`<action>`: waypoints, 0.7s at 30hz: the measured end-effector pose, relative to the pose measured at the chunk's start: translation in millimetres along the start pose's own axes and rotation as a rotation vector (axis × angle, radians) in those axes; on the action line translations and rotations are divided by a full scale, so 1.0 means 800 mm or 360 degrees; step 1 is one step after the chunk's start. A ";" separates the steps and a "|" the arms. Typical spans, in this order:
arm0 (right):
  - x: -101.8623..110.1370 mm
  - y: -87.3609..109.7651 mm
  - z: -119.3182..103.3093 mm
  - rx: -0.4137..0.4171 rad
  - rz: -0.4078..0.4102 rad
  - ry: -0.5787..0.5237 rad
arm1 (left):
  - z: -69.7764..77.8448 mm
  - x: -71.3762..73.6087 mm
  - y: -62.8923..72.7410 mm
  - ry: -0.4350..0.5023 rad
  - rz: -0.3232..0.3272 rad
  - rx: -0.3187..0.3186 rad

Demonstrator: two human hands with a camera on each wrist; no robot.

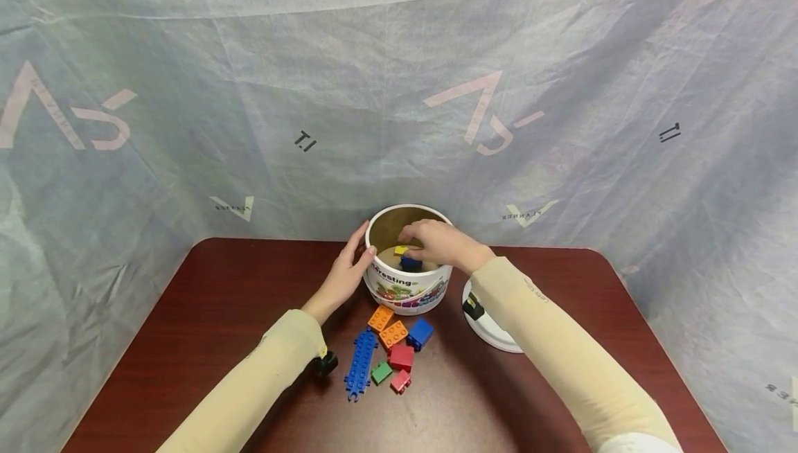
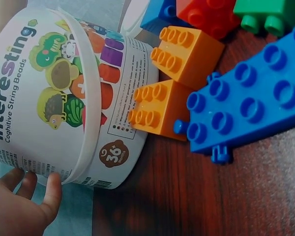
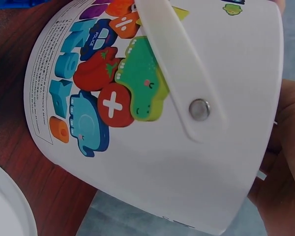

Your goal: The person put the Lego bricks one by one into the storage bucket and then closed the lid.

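Note:
A white bucket (image 1: 405, 303) with a printed "Interesting" label stands at the table's back. My left hand (image 1: 341, 276) rests against its left side, fingers spread along the outer wall and thumb by the rim; the left wrist view shows these fingertips touching the wall. Over the bucket's mouth, my right hand (image 1: 439, 242) reaches in from the right, its thumb and fingers apart. Just below it, inside the bucket, are a yellow block (image 1: 400, 251) and a dark blue block (image 1: 411, 264). In the right wrist view, the bucket wall hides the right fingertips.
In front of the bucket lie two orange bricks (image 1: 393, 334), a blue brick (image 1: 420, 334), two red bricks (image 1: 401, 357), a green brick (image 1: 382, 372) and a long blue studded base (image 1: 361, 363). A white lid (image 1: 492, 328) lies to the right, partly under the right forearm.

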State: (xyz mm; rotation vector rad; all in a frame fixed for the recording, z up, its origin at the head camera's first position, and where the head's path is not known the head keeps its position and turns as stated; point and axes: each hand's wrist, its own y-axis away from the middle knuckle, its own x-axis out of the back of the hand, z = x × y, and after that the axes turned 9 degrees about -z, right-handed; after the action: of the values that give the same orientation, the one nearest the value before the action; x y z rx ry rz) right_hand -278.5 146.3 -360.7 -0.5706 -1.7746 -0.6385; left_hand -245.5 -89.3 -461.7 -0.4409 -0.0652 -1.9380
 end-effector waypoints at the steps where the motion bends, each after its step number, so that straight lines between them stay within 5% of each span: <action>1: 0.000 0.001 0.000 0.0004 0.0006 -0.0010 | 0.000 0.000 0.000 -0.0004 0.0002 0.0002; 21: 0.010 0.069 -0.014 0.0110 0.0246 0.0020 | 0.004 0.000 0.002 -0.0023 0.0011 0.0000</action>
State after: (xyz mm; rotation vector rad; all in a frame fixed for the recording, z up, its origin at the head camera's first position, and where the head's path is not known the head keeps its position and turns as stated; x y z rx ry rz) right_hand -236.2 179.7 -342.6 -0.6479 -1.7147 -0.4717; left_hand -243.5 -89.2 -459.2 -0.4544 -0.0728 -1.9281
